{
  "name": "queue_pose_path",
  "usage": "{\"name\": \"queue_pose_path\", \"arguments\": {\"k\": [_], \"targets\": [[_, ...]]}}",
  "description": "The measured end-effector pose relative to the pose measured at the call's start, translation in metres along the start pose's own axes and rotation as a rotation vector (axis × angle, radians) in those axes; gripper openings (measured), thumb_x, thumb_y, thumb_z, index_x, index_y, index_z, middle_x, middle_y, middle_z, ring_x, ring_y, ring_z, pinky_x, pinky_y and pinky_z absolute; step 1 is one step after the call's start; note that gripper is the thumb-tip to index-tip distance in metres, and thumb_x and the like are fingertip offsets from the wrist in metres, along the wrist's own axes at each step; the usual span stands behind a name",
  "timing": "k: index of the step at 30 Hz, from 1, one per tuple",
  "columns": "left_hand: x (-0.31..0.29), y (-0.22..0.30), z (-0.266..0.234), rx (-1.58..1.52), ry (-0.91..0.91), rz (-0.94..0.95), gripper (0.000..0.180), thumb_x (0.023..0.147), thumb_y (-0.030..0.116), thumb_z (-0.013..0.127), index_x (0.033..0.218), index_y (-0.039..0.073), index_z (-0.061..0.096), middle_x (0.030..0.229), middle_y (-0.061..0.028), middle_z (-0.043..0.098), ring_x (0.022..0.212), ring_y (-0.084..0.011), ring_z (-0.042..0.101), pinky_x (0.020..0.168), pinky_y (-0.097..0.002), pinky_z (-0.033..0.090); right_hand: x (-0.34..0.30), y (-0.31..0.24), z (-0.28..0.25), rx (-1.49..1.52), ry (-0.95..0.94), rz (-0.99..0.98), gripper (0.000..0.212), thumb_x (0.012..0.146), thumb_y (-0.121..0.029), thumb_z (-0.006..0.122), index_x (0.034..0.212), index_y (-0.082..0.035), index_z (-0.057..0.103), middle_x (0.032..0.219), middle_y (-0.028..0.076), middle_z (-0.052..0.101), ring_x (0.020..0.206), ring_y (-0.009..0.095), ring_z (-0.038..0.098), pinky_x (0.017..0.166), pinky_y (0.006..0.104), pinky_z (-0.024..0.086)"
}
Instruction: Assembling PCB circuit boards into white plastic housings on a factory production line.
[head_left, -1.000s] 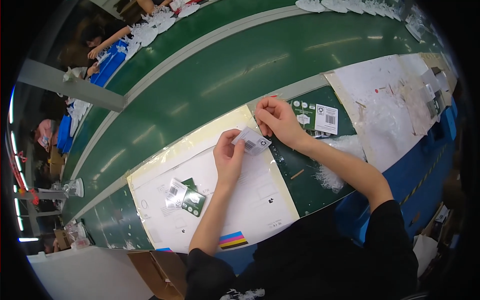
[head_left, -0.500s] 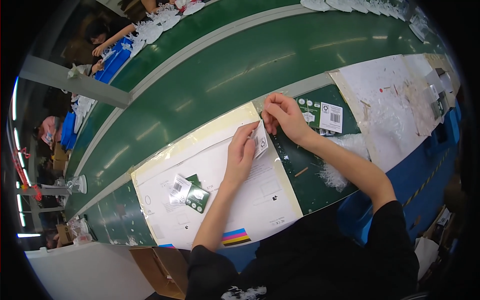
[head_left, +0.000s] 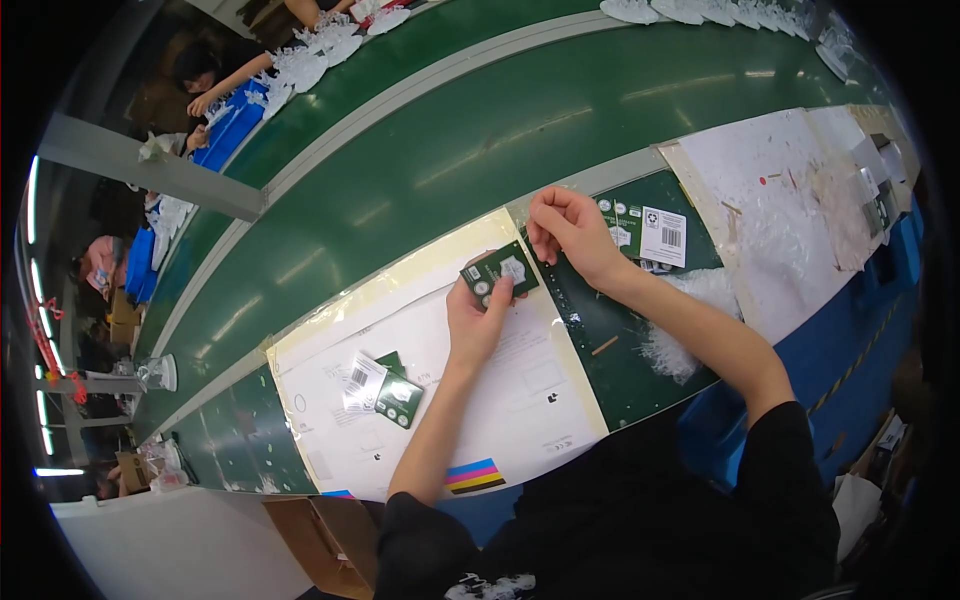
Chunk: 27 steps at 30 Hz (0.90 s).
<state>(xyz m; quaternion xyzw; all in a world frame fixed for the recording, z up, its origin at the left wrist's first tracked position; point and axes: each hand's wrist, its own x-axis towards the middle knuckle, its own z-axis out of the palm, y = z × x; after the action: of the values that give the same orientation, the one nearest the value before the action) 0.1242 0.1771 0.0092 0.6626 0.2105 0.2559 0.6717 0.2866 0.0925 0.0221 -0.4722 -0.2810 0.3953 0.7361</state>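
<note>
My left hand point(head_left: 474, 325) holds a flat green card packet point(head_left: 492, 272) with a white patch, the thumb lying across its face. Just to the right, my right hand point(head_left: 580, 238) hovers with its fingers curled in; whether anything is between them is hidden. Both hands are over the right edge of a large printed white sheet point(head_left: 520, 390). Left of my left forearm, a small pile of packets lies on the sheet, a green one point(head_left: 398, 402) beside a white barcoded one point(head_left: 362, 384).
Beyond my right hand lie more green packets point(head_left: 622, 212) and a white barcoded one point(head_left: 664, 240). Crumpled clear plastic bags point(head_left: 705, 292) and a thin brown stick point(head_left: 605, 346) are nearby. A green conveyor belt point(head_left: 480, 140) runs behind; people work across it beside blue bins point(head_left: 230, 125).
My left hand has turned the packet, so its green face now shows instead of its edge and white side. My right hand has barely moved.
</note>
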Motion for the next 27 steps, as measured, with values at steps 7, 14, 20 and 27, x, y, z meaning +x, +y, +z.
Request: {"name": "queue_pose_path", "arguments": {"k": [7,14,20,27], "targets": [[-0.004,0.004,0.000,-0.007,0.032,-0.088,0.024,0.089,0.007,0.056,0.111,-0.003,0.051,0.088,-0.0083,0.064,0.068,-0.0122,0.062,0.056,-0.0213,0.048,-0.003,-0.006,0.004,0.065,0.004,0.079,0.013,0.092,-0.015,0.051,0.085,-0.005,0.052,0.073,0.004,0.059,0.055,0.009,0.057,0.045,0.0190,0.043],[-0.001,0.001,-0.003,-0.006,0.014,-0.062,0.022,0.089,0.008,0.056,0.108,-0.003,0.052,0.085,-0.0079,0.063,0.065,-0.0113,0.061,0.055,-0.0213,0.047,-0.002,-0.006,0.003,-0.016,0.060,-0.004,0.007,0.089,-0.007,0.055,0.089,-0.001,0.053,0.079,0.008,0.062,0.058,0.009,0.059,0.046,0.0181,0.043],[-0.001,0.012,-0.001,-0.043,0.071,-0.035,0.032,0.089,0.006,0.053,0.120,0.001,0.045,0.086,-0.0086,0.061,0.063,-0.0115,0.059,0.052,-0.0211,0.046,-0.005,-0.005,0.008,-0.111,0.028,-0.064,0.014,0.088,-0.005,0.057,0.098,0.004,0.060,0.083,0.009,0.064,0.060,0.008,0.058,0.047,0.0175,0.044],[0.002,0.018,-0.002,-0.096,0.182,0.005,0.048,0.088,0.002,0.049,0.133,0.007,0.033,0.085,-0.0088,0.058,0.059,-0.0116,0.056,0.050,-0.0213,0.046,-0.004,-0.005,0.011,-0.123,-0.003,-0.060,0.017,0.088,-0.005,0.057,0.101,0.005,0.061,0.087,0.009,0.065,0.063,0.009,0.060,0.048,0.0183,0.046]]}}
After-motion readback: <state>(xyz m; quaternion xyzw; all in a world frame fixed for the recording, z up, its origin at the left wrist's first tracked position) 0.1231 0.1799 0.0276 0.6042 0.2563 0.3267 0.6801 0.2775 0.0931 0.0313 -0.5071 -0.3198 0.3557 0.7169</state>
